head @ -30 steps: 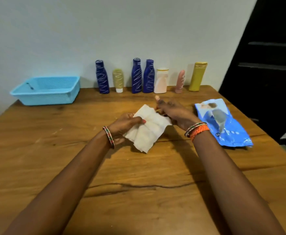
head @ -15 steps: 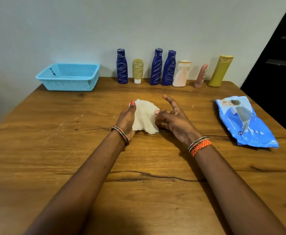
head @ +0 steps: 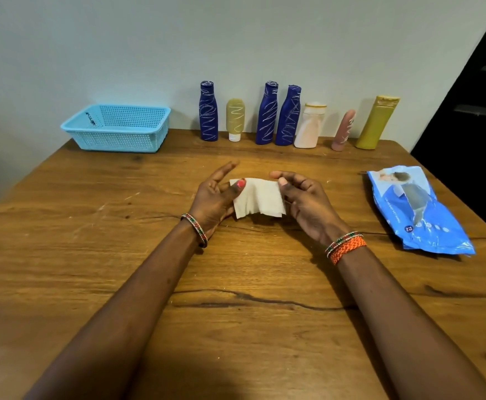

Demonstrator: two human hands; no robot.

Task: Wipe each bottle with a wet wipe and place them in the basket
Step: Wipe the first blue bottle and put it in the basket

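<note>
A: How is the wet wipe (head: 257,201) held?

B: It is held between both hands, slightly above the middle of the wooden table (head: 91,269). Its left edge is pinched by the thumb of the left hand (head: 216,194), while the other fingers of that hand are stretched toward 12 o'clock. Its right edge is grasped by the right hand (head: 305,202), with curled fingers and the thumb on top. The lower edge of the wipe hangs free and uneven.

A: Where are the bottles kept?

B: A row of seven is seen along the far table edge, against the wall, at 12 to 1 o'clock from the hands: a dark blue bottle (head: 208,111), a small yellow tube (head: 235,119), two more dark blue bottles (head: 267,112) (head: 288,115) which touch each other, a white bottle (head: 310,125), a pink bottle (head: 343,130) and a tall olive bottle (head: 377,122). The light blue basket (head: 117,140) is placed at 10 o'clock, near the far left corner.

A: Is there room for moving?

B: Bare wood is seen between the hands and the row, and also toward the basket. The blue wipes pack (head: 417,209) lies at 3 o'clock, close to the right table edge.

A: What is changed from half a second before?

B: The wipe has been drawn out flatter between the hands, and the left fingers have been opened.
</note>
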